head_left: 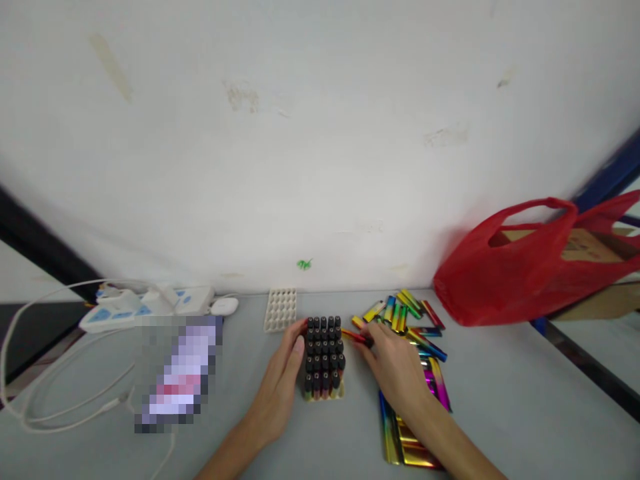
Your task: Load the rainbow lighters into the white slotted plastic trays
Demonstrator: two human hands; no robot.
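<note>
Hands at work: the left hand (281,377) is cupped, half open, against the left side of a block of black-topped tubes (324,347); whether anything is pinched by its hidden fingertips cannot be told. The right hand (395,360) is closed, with a slim red-and-gold tube (354,335) pinched between thumb and fingers.
Tube block: upright, close-set rows are held midway along the bench (240,373), out from its back edge; a pale base (341,393) is glimpsed at the block's front right corner.
Pinched tube: it is held aslant just right of the block, black end at the fingers; contact with the block cannot be made out.
Shiny loose tubes (389,310): they are strewn from near the bench's back edge, right of the middle, forward past the right forearm.
Pale tray (281,309): it is set by the back edge, left of the block.
Step in hand: one tube, it appears, is being handled while the block is steadied.
Next move: a sure pinch and a quiet left hand seem called for, lest upright tubes be jostled.
</note>
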